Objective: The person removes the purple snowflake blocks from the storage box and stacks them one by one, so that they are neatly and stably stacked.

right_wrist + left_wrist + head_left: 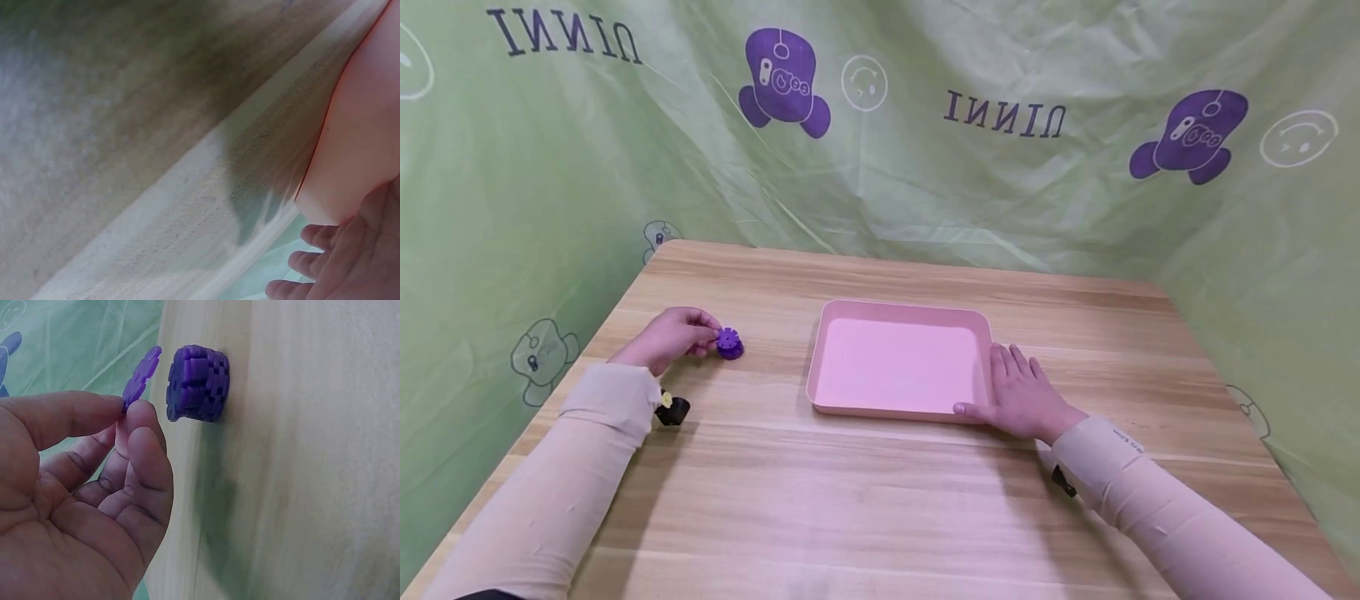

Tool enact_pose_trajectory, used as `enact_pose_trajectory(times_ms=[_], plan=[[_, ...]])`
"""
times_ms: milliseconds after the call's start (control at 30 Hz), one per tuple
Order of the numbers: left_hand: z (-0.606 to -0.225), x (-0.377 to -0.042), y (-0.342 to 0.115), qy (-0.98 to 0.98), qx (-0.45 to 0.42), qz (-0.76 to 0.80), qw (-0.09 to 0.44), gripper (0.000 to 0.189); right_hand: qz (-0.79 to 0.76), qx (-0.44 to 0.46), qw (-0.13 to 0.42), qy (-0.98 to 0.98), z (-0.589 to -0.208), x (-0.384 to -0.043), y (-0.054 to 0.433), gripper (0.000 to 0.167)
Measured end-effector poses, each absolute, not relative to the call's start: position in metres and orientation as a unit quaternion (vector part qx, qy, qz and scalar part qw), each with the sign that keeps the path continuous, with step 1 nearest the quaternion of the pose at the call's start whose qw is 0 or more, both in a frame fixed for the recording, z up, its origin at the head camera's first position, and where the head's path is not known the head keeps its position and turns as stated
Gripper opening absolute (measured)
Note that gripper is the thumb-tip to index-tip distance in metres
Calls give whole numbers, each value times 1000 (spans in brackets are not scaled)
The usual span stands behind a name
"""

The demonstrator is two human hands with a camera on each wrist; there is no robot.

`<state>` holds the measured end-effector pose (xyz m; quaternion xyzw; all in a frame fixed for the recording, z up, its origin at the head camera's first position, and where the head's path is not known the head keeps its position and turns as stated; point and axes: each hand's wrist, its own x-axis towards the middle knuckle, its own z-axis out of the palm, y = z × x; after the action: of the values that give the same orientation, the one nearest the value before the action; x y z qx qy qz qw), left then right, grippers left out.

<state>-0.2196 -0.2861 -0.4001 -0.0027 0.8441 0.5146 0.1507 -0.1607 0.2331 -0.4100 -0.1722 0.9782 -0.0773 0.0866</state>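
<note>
Between thumb and forefinger, my left hand (672, 337) pinches one thin purple notched disc (142, 376), tilted on its edge. Just beyond the fingertips, a short stack of the same purple discs (199, 384) stands on the table; disc and stack overlap in the head view. A shallow pink rectangular tray (902, 362) lies at the middle of the table with nothing in it. My right hand (1022, 392) rests against the tray's right side, fingers extended along the wall and thumb at the near right corner. In the right wrist view, several fingertips (306, 262) show beside the tray's outer wall.
The wooden table (850, 508) reaches back to a green printed curtain (880, 183) that hangs behind it and on both sides. Black wrist-worn devices (673, 411) sit under each sleeve cuff, close to the tabletop.
</note>
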Motion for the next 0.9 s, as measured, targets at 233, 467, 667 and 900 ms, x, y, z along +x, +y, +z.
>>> enact_pose_trajectory(times_ms=[233,467,667,900], plan=[[-401,-220,-288,850,-21,498,172,20,-83,-173,87,978,-411,-160,232,116],[-401,-219,-286,854,-32,488,178,23,-81,-174,91,977,-412,-161,233,117],[-401,-220,-285,855,-19,486,178,26,-81,-172,90,978,-410,-163,234,117],[-399,-217,-283,865,-5,471,173,27,-86,-173,92,977,-409,-162,233,116]])
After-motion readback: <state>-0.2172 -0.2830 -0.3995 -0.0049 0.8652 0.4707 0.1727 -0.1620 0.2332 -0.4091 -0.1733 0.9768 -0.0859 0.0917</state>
